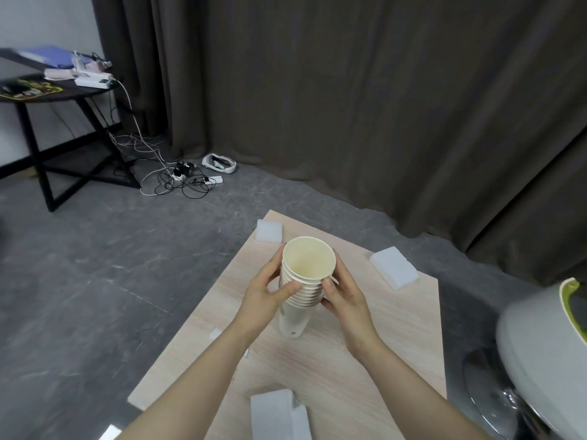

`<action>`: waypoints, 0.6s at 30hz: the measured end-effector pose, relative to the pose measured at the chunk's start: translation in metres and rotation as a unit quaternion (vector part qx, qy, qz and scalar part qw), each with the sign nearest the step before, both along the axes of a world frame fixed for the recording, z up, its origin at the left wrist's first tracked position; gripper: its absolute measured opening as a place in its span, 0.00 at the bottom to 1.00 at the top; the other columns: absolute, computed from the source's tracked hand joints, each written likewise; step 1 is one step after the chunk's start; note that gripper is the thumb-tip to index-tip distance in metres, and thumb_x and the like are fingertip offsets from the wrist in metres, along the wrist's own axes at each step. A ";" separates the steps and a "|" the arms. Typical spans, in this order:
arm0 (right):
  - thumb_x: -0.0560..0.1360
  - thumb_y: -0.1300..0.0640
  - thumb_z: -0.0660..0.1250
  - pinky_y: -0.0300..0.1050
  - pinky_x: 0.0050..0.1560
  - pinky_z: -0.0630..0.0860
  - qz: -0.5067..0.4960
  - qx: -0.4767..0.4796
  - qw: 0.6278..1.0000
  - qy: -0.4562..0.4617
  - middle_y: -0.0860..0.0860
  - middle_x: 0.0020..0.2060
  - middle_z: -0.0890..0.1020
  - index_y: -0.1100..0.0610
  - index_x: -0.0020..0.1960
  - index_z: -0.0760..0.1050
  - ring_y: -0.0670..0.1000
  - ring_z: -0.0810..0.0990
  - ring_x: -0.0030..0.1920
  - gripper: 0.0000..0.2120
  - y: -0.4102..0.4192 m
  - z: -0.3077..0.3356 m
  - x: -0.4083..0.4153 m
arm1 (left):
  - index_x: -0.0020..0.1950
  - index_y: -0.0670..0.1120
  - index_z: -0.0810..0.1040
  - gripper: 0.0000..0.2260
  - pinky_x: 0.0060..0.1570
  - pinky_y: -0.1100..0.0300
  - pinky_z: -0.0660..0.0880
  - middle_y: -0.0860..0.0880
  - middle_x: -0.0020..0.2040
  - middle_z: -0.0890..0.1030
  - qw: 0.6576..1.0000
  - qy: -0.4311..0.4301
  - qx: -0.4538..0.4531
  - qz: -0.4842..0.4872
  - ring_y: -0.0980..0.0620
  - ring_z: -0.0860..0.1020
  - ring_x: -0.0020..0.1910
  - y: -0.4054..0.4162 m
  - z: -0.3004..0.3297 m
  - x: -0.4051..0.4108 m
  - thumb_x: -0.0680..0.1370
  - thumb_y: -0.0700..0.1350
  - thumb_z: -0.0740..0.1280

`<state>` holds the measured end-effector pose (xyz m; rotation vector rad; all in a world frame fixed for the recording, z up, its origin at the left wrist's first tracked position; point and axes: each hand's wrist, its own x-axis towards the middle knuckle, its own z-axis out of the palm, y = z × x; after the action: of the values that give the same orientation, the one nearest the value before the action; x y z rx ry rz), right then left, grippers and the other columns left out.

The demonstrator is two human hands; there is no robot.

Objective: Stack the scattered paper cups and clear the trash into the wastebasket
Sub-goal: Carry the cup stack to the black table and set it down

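A tall stack of several cream paper cups [306,281] stands upright on the light wooden table [365,360], mouth up. My left hand [266,296] wraps its left side, thumb across the rims. On the stack's right side, my right hand [344,296] presses with fingers curled around it. White foam blocks lie on the table: one at the far corner [269,231], one at the right edge [394,267], one at the near edge [276,414]. A small white scrap [216,333] sits by my left forearm. The wastebasket [546,350], white with a green rim, stands at the right.
Grey floor surrounds the table. A black side table [63,93] with clutter stands far left, cables and a power strip [181,179] beneath it. Dark curtains [349,106] hang behind. A chrome chair base [495,389] sits beside the wastebasket.
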<state>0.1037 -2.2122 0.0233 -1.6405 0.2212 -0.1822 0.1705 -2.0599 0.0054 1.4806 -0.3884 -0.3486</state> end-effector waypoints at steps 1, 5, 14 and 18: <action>0.79 0.52 0.63 0.57 0.69 0.68 0.005 -0.008 1.000 -0.009 0.40 0.67 0.73 0.43 0.74 0.63 0.43 0.71 0.68 0.24 0.003 0.006 0.002 | 0.72 0.58 0.66 0.30 0.71 0.51 0.64 0.61 0.69 0.72 1.000 -0.008 -0.008 0.015 0.61 0.69 0.69 0.002 0.006 -0.001 0.73 0.48 0.72; 0.79 0.52 0.63 0.54 0.72 0.65 0.042 -0.039 0.997 -0.052 0.37 0.70 0.69 0.41 0.75 0.60 0.41 0.67 0.70 0.26 0.022 0.038 0.014 | 0.72 0.58 0.66 0.28 0.67 0.63 0.68 0.61 0.69 0.71 0.994 -0.060 -0.053 0.079 0.60 0.67 0.70 0.018 0.037 -0.003 0.74 0.43 0.71; 0.76 0.48 0.65 0.59 0.70 0.65 0.185 -0.022 0.977 -0.106 0.40 0.67 0.73 0.41 0.72 0.65 0.44 0.70 0.69 0.26 0.134 0.100 0.046 | 0.71 0.53 0.69 0.27 0.57 0.72 0.69 0.62 0.64 0.76 0.961 -0.110 -0.099 0.235 0.63 0.72 0.65 0.131 0.093 -0.018 0.74 0.38 0.71; 0.75 0.48 0.67 0.58 0.70 0.67 0.247 0.004 0.963 -0.104 0.39 0.65 0.76 0.42 0.71 0.67 0.43 0.72 0.67 0.25 0.212 0.111 0.052 | 0.69 0.52 0.73 0.27 0.61 0.67 0.71 0.60 0.63 0.78 0.935 -0.119 -0.087 0.322 0.61 0.74 0.64 0.207 0.107 -0.037 0.71 0.40 0.74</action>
<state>0.1553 -2.0003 0.1346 -1.6049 -0.3481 0.0290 0.1332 -1.8525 0.1128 1.3927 -0.1017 0.3834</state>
